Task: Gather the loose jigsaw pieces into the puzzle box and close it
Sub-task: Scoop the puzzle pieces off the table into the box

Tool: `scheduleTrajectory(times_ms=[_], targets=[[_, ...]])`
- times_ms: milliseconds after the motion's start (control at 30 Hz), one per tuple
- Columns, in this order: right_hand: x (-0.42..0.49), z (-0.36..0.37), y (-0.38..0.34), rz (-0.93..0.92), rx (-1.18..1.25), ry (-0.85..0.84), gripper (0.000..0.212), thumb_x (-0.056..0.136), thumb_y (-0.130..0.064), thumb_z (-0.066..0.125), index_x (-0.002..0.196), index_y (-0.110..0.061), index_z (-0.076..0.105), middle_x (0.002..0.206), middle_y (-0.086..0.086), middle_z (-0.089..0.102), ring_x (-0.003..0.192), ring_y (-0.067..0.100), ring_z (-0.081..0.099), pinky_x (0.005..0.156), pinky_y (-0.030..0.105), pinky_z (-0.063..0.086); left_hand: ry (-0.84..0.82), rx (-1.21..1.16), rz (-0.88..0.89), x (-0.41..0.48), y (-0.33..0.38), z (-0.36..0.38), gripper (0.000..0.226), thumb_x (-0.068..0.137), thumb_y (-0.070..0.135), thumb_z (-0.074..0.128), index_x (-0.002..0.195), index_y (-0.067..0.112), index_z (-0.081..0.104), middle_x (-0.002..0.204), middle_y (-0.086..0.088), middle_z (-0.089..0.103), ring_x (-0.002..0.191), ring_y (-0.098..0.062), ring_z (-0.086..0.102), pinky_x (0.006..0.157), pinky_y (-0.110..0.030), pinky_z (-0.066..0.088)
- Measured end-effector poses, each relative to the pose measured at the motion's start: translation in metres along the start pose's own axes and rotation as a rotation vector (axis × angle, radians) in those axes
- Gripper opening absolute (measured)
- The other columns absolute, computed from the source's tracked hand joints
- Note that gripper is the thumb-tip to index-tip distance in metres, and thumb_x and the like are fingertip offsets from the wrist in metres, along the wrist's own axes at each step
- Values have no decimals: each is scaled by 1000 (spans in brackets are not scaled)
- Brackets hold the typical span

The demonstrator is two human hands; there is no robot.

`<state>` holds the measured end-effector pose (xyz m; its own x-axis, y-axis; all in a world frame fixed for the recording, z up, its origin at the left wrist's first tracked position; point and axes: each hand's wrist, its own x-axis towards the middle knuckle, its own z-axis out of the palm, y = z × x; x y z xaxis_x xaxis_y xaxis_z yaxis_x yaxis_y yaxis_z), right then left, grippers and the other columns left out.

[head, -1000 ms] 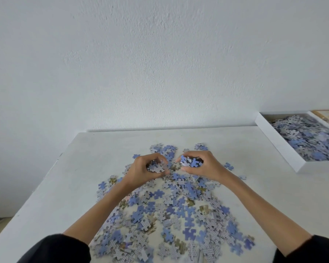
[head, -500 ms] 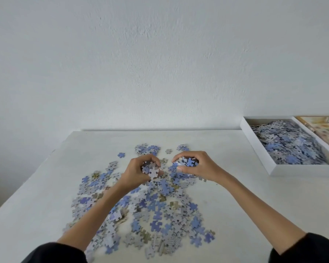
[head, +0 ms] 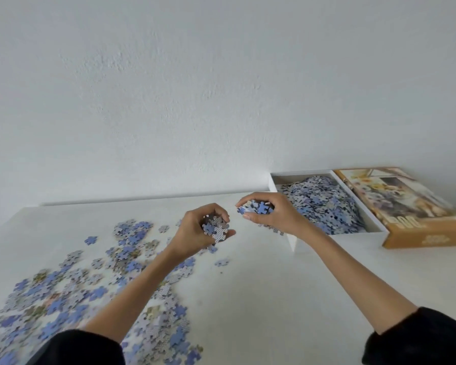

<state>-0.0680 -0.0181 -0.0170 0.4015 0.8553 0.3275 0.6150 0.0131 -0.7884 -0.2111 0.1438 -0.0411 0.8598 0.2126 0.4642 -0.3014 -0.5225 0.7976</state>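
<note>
- My left grip (head: 203, 233) and right grip (head: 267, 214) each clutch a handful of jigsaw pieces (head: 217, 229).
- I should clear the puzzle box (head: 300, 174) wall by the desk's (head: 248, 299) far edge, then release low.

The left hand (head: 198, 230) and the right hand (head: 271, 214) are bare, and behind the fingers each wrist and long, slim forearm is bare too. Far back from the fingers, near the elbow, the left sleeve (head: 77, 349) begins: plain black, soft cloth with a rounded edge. The right sleeve (head: 419, 338) is the same black cloth, its cuff ending equally far behind that hand's fingers
</note>
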Motion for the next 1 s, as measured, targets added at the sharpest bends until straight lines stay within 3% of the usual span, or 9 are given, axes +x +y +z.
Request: scheduleTrajectory(times_ms=[100,200,300,433,633,700,800,933,1000], targets=[[-7,-43,15,18,-39,41,18,81,-23,69,96,-32,67,96,1,69,87,21,63,78,31,50,-29,-76,8,30,7,39,25,68,18,81,81,8,62,76,-1,62,66,-12,55,65,-26,47],[-12,-83,35,29,-79,79,20,80,-24,70,98,-31,67,106,1,68,101,18,62,91,33,47,-88,-137,9,57,13,75,25,66,18,80,80,9,62,75,1,61,67,-13,55,67,-32,49],[-13,-118,53,35,-138,99,21,81,-21,69,101,-24,68,108,-5,68,101,15,62,92,27,46,-143,-120,29,84,17,105,24,68,13,81,81,8,62,75,2,62,68,-11,58,64,-26,48],[-12,-153,84,32,-191,136,20,80,-27,69,99,-28,67,104,-10,68,101,8,62,95,34,46,-192,-76,58,115,17,141,23,68,9,82,82,9,63,78,1,63,72,-14,58,69,-29,47],[1,-181,134,108,-222,174,20,80,-34,67,99,-27,67,100,-4,69,89,31,63,84,48,48,-181,54,15,152,-8,190,20,71,23,80,81,20,63,76,9,61,69,-23,54,65,-33,43],[5,-181,147,130,-221,179,21,81,-31,68,101,-27,66,106,-7,66,95,26,62,89,44,47,-155,240,-31,162,-19,199,20,71,30,79,83,25,64,83,10,62,73,-12,54,68,-31,46],[9,-179,161,150,-226,192,32,76,-49,64,105,-35,61,107,-1,64,95,23,60,88,43,46,-224,433,-70,166,-26,203,27,71,43,75,91,27,65,102,7,54,85,-7,51,75,-29,47],[10,-171,168,169,-192,170,29,78,-44,65,105,-34,62,107,-6,59,103,4,51,90,11,36,-258,540,-42,157,-32,200,30,76,43,70,100,28,63,129,4,43,120,-15,39,101,-40,30],[8,-167,172,159,-214,168,28,76,-41,68,102,-32,65,102,-8,56,101,4,49,87,11,33,-228,561,-38,150,-33,198,31,78,42,66,105,28,61,129,4,44,124,-17,36,105,-40,23]])
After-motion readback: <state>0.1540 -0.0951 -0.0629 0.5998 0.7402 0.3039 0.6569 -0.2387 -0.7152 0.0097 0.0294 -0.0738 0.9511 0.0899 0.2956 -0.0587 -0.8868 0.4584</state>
